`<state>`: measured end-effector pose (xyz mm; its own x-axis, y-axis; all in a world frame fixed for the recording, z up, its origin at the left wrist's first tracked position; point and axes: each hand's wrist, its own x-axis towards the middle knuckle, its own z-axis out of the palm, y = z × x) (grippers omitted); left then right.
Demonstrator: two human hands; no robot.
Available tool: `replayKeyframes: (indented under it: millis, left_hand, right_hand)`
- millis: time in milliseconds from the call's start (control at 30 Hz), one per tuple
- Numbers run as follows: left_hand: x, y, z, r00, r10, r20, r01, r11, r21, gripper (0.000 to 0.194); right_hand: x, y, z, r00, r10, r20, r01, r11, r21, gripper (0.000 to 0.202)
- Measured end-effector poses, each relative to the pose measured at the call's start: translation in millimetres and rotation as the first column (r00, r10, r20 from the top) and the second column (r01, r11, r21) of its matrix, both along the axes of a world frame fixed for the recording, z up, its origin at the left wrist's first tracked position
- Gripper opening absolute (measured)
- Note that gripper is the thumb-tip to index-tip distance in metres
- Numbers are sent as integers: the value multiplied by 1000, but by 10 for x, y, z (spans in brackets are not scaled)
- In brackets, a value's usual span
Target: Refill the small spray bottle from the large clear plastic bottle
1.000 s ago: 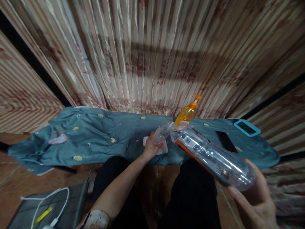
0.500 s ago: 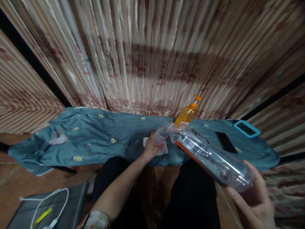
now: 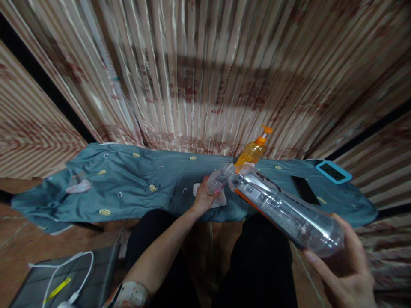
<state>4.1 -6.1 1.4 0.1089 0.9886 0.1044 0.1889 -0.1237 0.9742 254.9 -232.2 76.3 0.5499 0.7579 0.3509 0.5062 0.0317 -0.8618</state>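
My left hand is closed around a small clear plastic container, which tapers toward its upper right end; its exact kind is hard to make out. The wide base of a large clear plastic bottle is gripped by my right hand. This bottle has an orange-and-dark label, lies tilted in the air, and its far end is close beside the small container. Whether the two touch I cannot tell. Beneath my left hand is a white tissue. Behind the large bottle's far end stands an orange pump bottle, partly covered.
A teal cloth covers the narrow table. On its right are a black phone and a blue-framed tablet; a crumpled whitish piece lies left. Low left, a white cable rests on a dark surface. A striped curtain hangs behind.
The large bottle and my right hand have shifted very slightly to the right and up. My left hand keeps its hold on the small container.
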Motion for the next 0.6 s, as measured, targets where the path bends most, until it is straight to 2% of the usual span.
replayKeyframes:
  millis: [333, 600]
  left_hand:
    - [-9, -5, 4, 1000, -4, -9, 4, 1000, 10, 57]
    - [-5, -8, 32, 1000, 7, -20, -8, 1000, -21, 55]
  right_hand:
    - [-96, 50, 125, 998, -30, 57, 26, 997, 72, 98]
    - [-59, 105, 268, 987, 10, 158, -13, 1000, 20, 100]
